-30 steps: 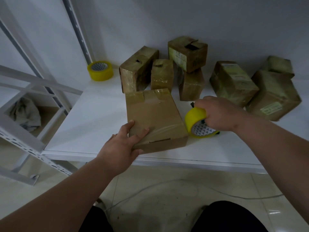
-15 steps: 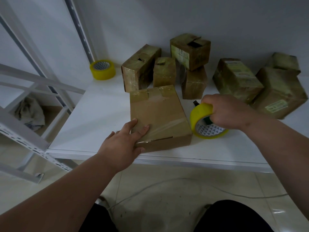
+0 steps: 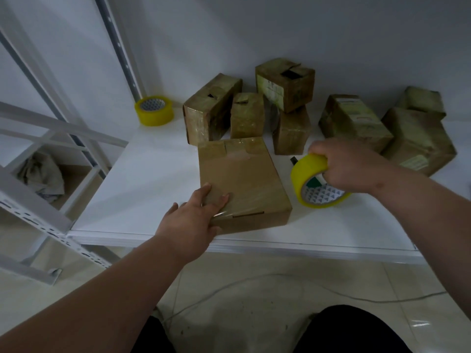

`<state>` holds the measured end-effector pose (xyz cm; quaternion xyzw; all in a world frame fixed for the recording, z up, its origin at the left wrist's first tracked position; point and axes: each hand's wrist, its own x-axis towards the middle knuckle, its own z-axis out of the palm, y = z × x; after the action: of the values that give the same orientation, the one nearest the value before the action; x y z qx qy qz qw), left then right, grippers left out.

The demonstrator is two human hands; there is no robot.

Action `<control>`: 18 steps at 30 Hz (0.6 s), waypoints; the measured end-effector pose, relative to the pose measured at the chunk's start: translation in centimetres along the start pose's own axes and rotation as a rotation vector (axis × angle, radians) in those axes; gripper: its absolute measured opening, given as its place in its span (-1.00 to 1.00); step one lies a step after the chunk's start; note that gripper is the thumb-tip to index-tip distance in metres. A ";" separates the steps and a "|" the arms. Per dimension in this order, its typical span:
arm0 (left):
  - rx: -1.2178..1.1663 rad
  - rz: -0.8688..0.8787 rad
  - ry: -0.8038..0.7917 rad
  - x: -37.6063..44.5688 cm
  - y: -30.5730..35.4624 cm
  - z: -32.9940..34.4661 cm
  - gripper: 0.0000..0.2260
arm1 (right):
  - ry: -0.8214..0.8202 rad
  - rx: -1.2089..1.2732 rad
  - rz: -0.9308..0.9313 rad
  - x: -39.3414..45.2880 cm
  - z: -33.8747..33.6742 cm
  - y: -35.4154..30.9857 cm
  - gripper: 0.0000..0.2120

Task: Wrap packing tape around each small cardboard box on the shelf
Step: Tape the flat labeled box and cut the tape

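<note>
Fingers of the left hand (image 3: 188, 220) press flat on the flat brown cardboard box (image 3: 243, 183) at the white shelf's (image 3: 142, 189) front edge. The right hand (image 3: 349, 165) grips a yellow packing-tape roll (image 3: 309, 180) just beside it. Glossy film seemingly crosses the box already; the stacked brown boxes (image 3: 285, 84) behind look taped.

Yellow tape roll (image 3: 312, 180) (triangle-patterned core), brown box (image 3: 242, 179), white shelf (image 3: 153, 174).
</note>
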<state>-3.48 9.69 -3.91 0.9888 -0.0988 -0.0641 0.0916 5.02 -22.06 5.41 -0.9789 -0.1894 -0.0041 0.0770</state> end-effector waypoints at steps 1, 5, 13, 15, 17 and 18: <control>0.000 -0.004 0.001 -0.1 0.0 0.1 -0.34 | -0.023 -0.023 0.001 -0.1 0.7 0.2 -0.60; 0.016 0.001 0.009 -0.2 0.2 0.1 -0.34 | -0.064 -0.095 -0.045 -0.6 4.1 1.0 -0.55; 0.213 0.144 0.206 -0.1 3.5 -0.3 -0.23 | -0.037 -0.090 -0.109 -0.6 5.1 1.2 -0.70; 0.249 0.257 0.138 0.8 5.0 0.0 -0.28 | -0.041 -0.059 -0.098 -0.5 5.1 1.1 -0.68; 0.273 0.295 0.008 1.7 5.3 0.5 -0.28 | -0.057 -0.031 -0.066 -0.6 5.3 1.4 -0.63; 0.263 0.294 -0.035 1.9 5.2 0.5 -0.28 | -0.068 -0.015 -0.042 -0.8 5.5 1.6 -0.63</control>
<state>-2.62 4.20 -3.55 0.9659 -0.2513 -0.0539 -0.0319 4.75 -22.95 -0.31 -0.9748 -0.2123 0.0261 0.0633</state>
